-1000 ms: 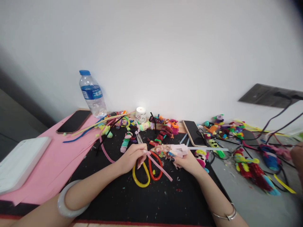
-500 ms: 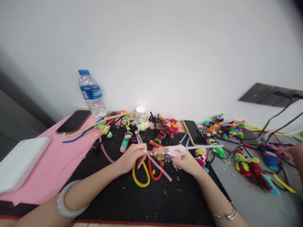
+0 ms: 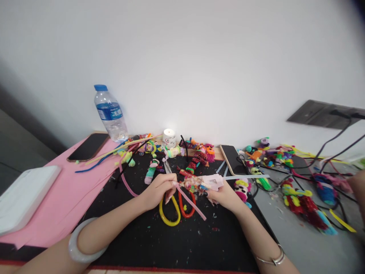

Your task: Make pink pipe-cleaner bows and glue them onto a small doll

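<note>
The middle of the scissors is covered by the left hand. Right of them, part of the glue gun is hidden by the right hand. Far left of them, a white box is cut off. Far right of them, another person is blurred and cut off. Behind them, tiny writing on the cup cannot be read.

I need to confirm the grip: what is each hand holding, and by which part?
The left hand pinches a pink strip short of its loose end; the right hand holds a pink glue gun near its rear, grip partly hidden.
</note>
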`<state>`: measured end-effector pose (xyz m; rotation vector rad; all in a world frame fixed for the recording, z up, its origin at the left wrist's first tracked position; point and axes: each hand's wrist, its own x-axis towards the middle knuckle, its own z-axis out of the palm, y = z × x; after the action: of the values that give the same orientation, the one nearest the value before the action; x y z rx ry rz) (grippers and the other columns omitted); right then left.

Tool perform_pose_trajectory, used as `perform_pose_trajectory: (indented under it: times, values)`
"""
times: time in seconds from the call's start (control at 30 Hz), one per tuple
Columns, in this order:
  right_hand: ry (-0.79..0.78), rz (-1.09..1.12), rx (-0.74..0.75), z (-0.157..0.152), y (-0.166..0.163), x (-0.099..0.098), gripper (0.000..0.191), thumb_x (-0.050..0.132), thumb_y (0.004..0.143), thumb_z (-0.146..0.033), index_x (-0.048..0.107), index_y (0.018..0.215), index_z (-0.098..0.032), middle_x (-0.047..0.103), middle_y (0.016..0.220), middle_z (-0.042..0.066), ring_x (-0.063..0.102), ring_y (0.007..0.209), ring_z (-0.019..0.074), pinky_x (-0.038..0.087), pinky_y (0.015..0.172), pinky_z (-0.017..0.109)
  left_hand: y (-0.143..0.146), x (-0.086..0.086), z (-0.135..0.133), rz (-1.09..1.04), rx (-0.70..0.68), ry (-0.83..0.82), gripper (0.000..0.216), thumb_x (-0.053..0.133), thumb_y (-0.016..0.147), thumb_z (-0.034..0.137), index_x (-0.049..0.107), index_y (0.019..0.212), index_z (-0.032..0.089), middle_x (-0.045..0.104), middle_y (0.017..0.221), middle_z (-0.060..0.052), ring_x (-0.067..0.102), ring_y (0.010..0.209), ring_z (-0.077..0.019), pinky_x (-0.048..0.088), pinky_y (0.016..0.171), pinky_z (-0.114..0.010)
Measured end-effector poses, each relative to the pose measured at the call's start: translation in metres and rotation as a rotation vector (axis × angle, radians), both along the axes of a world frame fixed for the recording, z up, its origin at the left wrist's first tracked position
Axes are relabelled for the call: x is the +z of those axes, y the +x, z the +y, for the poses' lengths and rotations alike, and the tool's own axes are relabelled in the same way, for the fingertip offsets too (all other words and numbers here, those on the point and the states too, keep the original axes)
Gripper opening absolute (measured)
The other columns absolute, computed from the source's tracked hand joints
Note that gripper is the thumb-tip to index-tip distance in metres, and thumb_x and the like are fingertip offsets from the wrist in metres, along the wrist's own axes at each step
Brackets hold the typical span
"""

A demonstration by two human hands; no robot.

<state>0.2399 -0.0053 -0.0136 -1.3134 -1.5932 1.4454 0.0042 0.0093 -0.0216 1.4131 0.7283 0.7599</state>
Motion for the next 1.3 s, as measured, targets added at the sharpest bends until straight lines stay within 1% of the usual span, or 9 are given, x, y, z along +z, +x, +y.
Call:
perform_pose_trajectory:
  times: [0.57,0.63,0.7,0.83,0.9,0.97,1.1,1.17,1.3]
  values:
    - [0.026,-0.052,0.006,0.001,0.001,-0.001,0.037,0.062,0.070,-0.027,0.059,0.103,-0.011,0.049,0.046,-0.007,0.037,0.037,0.0064,0.031,0.037,0.018,0.001,0.007,-0.002,0.026,-0.014,0.015,0.025,0.043,0.083,0.025,0.039,0.059,0.018,0.042,0.045,0.006,0.042,0.038,-0.0087,0.033,0.041,-0.020]
    - [0.102,-0.075,-0.010,0.001,0.001,-0.002,0.036,0.062,0.071,-0.029,0.061,0.102,-0.012,0.054,0.051,-0.004,0.041,0.040,0.0080,0.034,0.040,0.019,0.001,0.008,-0.002,0.026,-0.016,0.017,0.026,0.044,0.084,0.025,0.039,0.059,0.018,0.042,0.045,0.006,0.042,0.038,-0.0086,0.033,0.042,-0.021]
    - [0.228,-0.135,-0.076,0.002,0.002,-0.002,0.032,0.060,0.072,-0.030,0.063,0.099,-0.013,0.061,0.062,0.000,0.049,0.049,0.0116,0.040,0.046,0.022,0.001,0.007,-0.002,0.019,-0.012,0.024,0.027,0.044,0.084,0.026,0.039,0.059,0.018,0.043,0.046,0.005,0.042,0.039,-0.0084,0.033,0.042,-0.020]
    - [0.456,-0.371,-0.326,0.007,0.006,0.001,0.025,0.053,0.077,-0.030,0.063,0.094,-0.016,0.067,0.078,0.004,0.060,0.068,0.0191,0.047,0.062,0.027,0.001,0.008,-0.003,0.004,0.020,0.035,0.028,0.044,0.086,0.028,0.040,0.060,0.017,0.044,0.047,0.005,0.043,0.039,-0.0077,0.032,0.042,-0.020]
    - [0.522,-0.484,-0.443,0.010,0.009,0.001,0.027,0.053,0.077,-0.031,0.060,0.099,-0.016,0.067,0.083,0.005,0.061,0.073,0.0208,0.047,0.066,0.029,0.001,0.009,-0.003,-0.002,0.038,0.042,0.028,0.044,0.086,0.029,0.041,0.060,0.017,0.044,0.046,0.005,0.042,0.038,-0.0074,0.033,0.042,-0.020]
    - [0.578,-0.565,-0.509,0.014,0.012,-0.002,0.034,0.053,0.076,-0.030,0.056,0.107,-0.016,0.066,0.094,0.008,0.061,0.080,0.0229,0.048,0.071,0.032,0.002,0.009,-0.003,-0.013,0.050,0.041,0.028,0.044,0.086,0.030,0.041,0.061,0.017,0.044,0.046,0.005,0.042,0.038,-0.0073,0.032,0.041,-0.019]
    - [0.645,-0.679,-0.529,0.021,0.017,-0.013,0.045,0.052,0.075,-0.028,0.047,0.117,-0.011,0.058,0.112,0.016,0.056,0.099,0.0280,0.045,0.083,0.040,0.002,0.009,-0.003,-0.037,0.062,0.019,0.028,0.043,0.086,0.031,0.041,0.063,0.017,0.045,0.048,0.006,0.042,0.038,-0.0070,0.033,0.041,-0.019]
    - [0.662,-0.717,-0.510,0.023,0.019,-0.018,0.047,0.052,0.075,-0.026,0.046,0.119,-0.009,0.056,0.114,0.018,0.054,0.101,0.0292,0.044,0.085,0.042,0.003,0.008,-0.003,-0.042,0.062,0.012,0.028,0.042,0.087,0.031,0.041,0.063,0.017,0.046,0.049,0.006,0.042,0.038,-0.0068,0.034,0.041,-0.019]
    - [0.714,-0.780,-0.499,0.025,0.022,-0.021,0.045,0.051,0.074,-0.022,0.047,0.116,-0.009,0.056,0.113,0.018,0.052,0.098,0.0299,0.043,0.085,0.044,0.004,0.009,-0.003,-0.060,0.058,-0.023,0.027,0.043,0.087,0.031,0.042,0.064,0.016,0.047,0.050,0.005,0.042,0.038,-0.0062,0.033,0.041,-0.019]
